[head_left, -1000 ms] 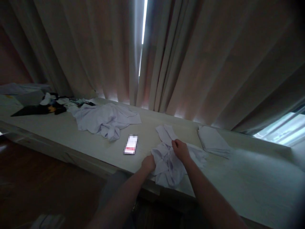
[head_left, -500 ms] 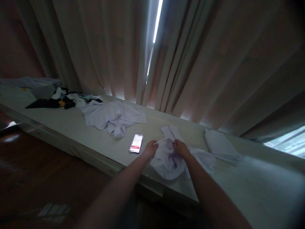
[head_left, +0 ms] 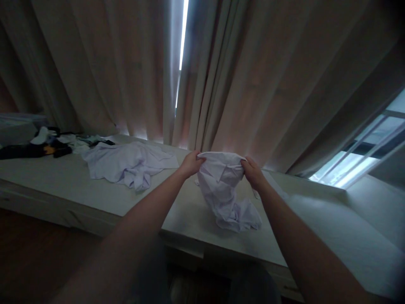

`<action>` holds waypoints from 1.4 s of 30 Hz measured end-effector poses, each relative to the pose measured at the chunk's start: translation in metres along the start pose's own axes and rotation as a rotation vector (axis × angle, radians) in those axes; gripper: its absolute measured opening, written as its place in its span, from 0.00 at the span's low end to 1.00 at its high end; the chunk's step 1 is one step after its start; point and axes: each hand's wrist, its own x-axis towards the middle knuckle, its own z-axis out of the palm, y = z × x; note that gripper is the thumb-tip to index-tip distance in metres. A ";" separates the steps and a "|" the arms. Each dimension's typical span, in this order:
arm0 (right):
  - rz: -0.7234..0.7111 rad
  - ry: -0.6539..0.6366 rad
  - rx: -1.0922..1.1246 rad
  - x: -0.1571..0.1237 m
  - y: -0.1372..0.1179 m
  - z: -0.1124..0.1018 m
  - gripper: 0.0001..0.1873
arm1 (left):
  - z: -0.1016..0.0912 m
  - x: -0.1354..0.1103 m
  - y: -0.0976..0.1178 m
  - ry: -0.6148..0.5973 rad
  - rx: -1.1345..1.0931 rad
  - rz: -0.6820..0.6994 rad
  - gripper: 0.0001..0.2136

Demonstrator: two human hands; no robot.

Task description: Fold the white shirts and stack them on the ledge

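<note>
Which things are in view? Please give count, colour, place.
bench: 1, white, across middle
held garment: 1, white, centre
crumpled garment: 1, white, left, on bench
partly hidden cloth: 1, white, right
mixed pile: 1, black, white, orange, left
box: 1, greyish, far left
curtains: at least 2, beige, behind
window: 1, bright, right
floor: 1, brown, lower left
legs: 2, dark, bottom
forearms: 2, bare, lower half
left grip: 1, bare, garment's left edge
right grip: 1, bare, garment's right edge

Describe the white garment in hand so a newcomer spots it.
Below the long curtains runs a pale counter. Over it, the left hand and right hand grip a white garment by its top edge, the rest hanging bunched below. Unlike the crumpled white cloth lying further left, this one is held up.
</note>
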 end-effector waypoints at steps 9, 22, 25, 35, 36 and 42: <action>-0.298 -0.037 0.129 0.015 -0.106 -0.073 0.22 | -0.048 0.039 0.105 0.210 -0.153 0.250 0.03; -0.426 0.427 -0.368 0.000 -0.187 -0.118 0.15 | -0.097 0.029 0.184 0.057 -0.707 0.231 0.10; -0.426 0.433 -0.367 -0.003 -0.194 -0.117 0.14 | -0.102 0.016 0.185 -0.141 -0.807 0.238 0.18; -0.378 0.297 -0.268 -0.012 -0.189 -0.111 0.19 | -0.094 0.015 0.155 -0.019 -0.381 0.070 0.09; -0.365 0.254 -0.240 -0.011 -0.186 -0.110 0.21 | -0.094 0.016 0.154 0.000 -0.401 0.067 0.09; -0.398 0.172 -0.147 -0.007 -0.195 -0.123 0.23 | -0.110 0.028 0.182 0.105 -0.534 0.109 0.08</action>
